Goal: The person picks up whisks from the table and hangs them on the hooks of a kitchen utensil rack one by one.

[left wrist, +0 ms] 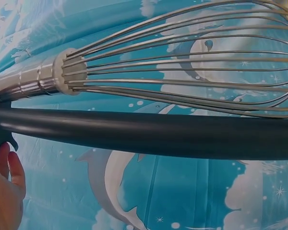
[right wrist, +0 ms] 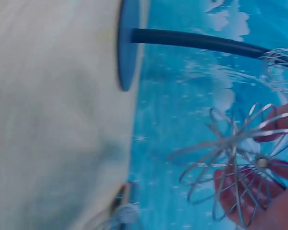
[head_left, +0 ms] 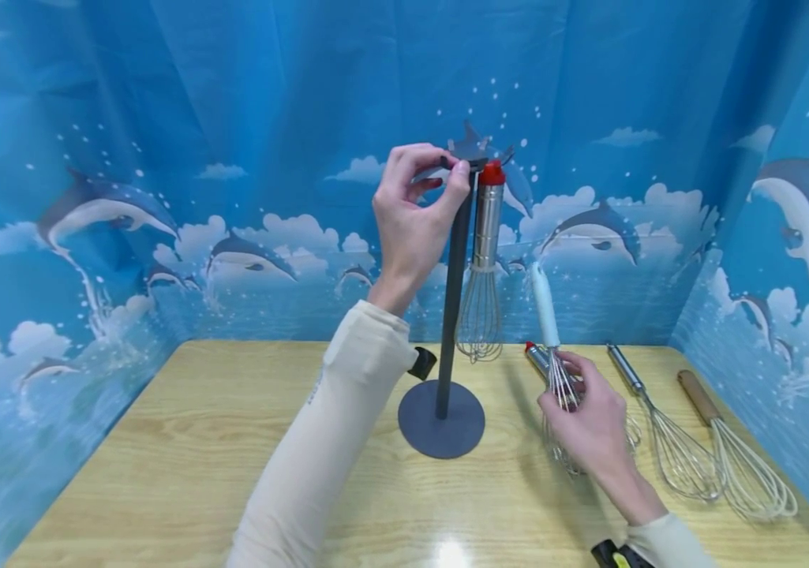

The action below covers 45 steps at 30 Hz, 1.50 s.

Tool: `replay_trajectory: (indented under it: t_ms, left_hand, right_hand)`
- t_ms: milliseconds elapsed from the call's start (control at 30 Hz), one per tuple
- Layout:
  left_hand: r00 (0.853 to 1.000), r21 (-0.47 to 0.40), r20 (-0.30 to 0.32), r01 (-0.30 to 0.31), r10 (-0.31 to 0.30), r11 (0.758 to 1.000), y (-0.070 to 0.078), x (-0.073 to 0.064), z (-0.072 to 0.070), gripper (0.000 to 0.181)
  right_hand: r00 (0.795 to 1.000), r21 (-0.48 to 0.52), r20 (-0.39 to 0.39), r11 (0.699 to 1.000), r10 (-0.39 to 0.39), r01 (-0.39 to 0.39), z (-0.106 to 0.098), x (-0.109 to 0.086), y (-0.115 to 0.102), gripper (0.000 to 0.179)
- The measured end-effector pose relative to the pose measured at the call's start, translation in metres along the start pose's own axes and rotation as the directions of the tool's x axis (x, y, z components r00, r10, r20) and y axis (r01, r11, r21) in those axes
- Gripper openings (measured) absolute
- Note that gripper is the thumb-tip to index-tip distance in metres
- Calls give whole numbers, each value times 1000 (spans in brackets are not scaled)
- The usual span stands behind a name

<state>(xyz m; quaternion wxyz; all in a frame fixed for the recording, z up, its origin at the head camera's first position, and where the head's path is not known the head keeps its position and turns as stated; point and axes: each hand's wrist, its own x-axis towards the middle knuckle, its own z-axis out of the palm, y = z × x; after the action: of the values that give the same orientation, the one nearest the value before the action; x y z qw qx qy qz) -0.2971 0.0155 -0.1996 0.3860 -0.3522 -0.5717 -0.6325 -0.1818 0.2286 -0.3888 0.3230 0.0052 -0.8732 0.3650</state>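
A dark hanging stand [head_left: 455, 284] rises from its round base [head_left: 441, 442] on the table. At the top of the stand, my left hand [head_left: 411, 217] pinches one of the dark hooks between thumb and fingers. Beside the pole hangs a steel whisk [head_left: 488, 225] with a red end, its wires pointing down; in the left wrist view this whisk [left wrist: 43, 76] runs alongside the pole. My right hand [head_left: 592, 418] grips a second whisk [head_left: 543, 304] by its wires, with the light blue handle upward. Its wire loops [right wrist: 235, 158] spread in front of the fingers in the right wrist view.
Behind my right hand lies another red-ended whisk [head_left: 537, 359], partly hidden. Farther right on the table [head_left: 234, 442] are an all-steel whisk [head_left: 627, 371] and a whisk with a wooden handle [head_left: 698, 397]. A blue dolphin-print curtain [head_left: 290, 102] encloses the back and sides.
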Motion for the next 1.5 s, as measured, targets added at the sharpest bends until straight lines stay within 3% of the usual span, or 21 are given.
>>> replay_trajectory:
  t_ms: [200,433,600,767,967,1100,1367,1500]
  left_hand:
    - [1000,8,-17,-8,8,1000,0,-1,1,18]
    - [999,42,-37,-17,18,999,1,-2,2,18]
    - [998,55,-54,-26,29,998,3,-2,3,18]
    - [997,91,-65,-45,51,995,4,-2,5,18]
    - [994,115,-78,-63,72,991,6,-2,6,17]
    - [989,154,-82,-113,127,982,6,-2,7,17]
    - [971,265,-75,-201,228,943,6,-4,11,17]
    - [959,332,-64,-241,277,912,6,-5,11,17]
  right_hand:
    - [977,174,-156,970,-145,172,-11,6,-21,60]
    - [909,260,-270,885,-319,388,-21,12,-40,61]
    - [876,277,-301,844,-378,459,-25,16,-48,59]
    - [854,275,-326,824,-405,496,-27,19,-56,54]
    - [846,274,-344,818,-408,506,-28,20,-62,53]
    - [845,279,-342,815,-410,509,-28,22,-65,51]
    - [851,281,-333,819,-406,501,-26,28,-68,51]
    - [847,290,-332,809,-416,511,-24,31,-71,50]
